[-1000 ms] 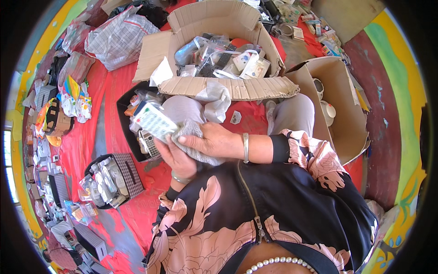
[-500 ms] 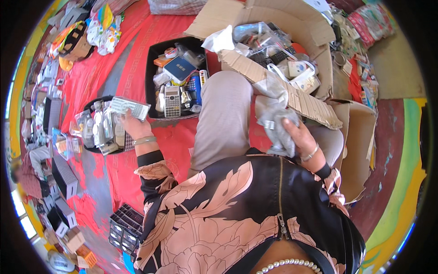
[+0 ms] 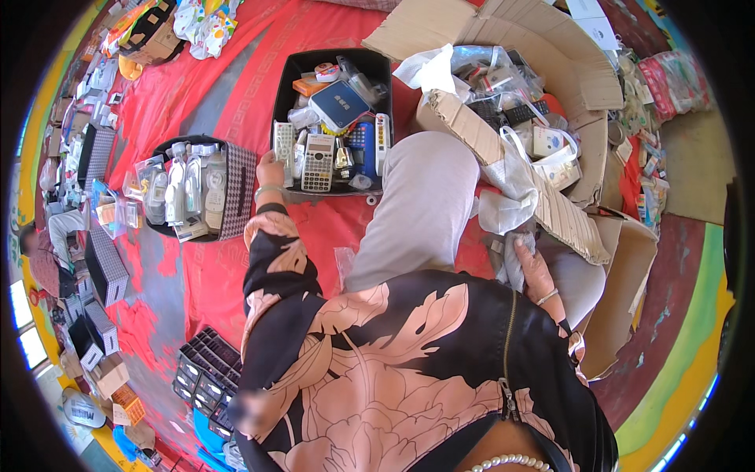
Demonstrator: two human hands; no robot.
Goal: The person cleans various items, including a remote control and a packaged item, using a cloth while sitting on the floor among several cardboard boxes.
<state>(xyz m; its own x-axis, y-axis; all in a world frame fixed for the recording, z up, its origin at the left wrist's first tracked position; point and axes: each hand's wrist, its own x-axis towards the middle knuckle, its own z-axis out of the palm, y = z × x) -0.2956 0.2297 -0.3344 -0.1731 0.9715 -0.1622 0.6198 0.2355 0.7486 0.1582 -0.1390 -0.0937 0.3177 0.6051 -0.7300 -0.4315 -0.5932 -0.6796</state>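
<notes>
Our left hand (image 3: 271,169) is gripping a white calculator (image 3: 283,142) at the edge of the black bin (image 3: 285,86), while our right hand (image 3: 533,263) is clutching crumpled clear plastic bags (image 3: 507,206) beside the cardboard box (image 3: 582,86)

The left hand (image 3: 271,169) is stretched toward eleven o'clock, fingers curled; the right hand (image 3: 535,267) is closed at three o'clock.
</notes>
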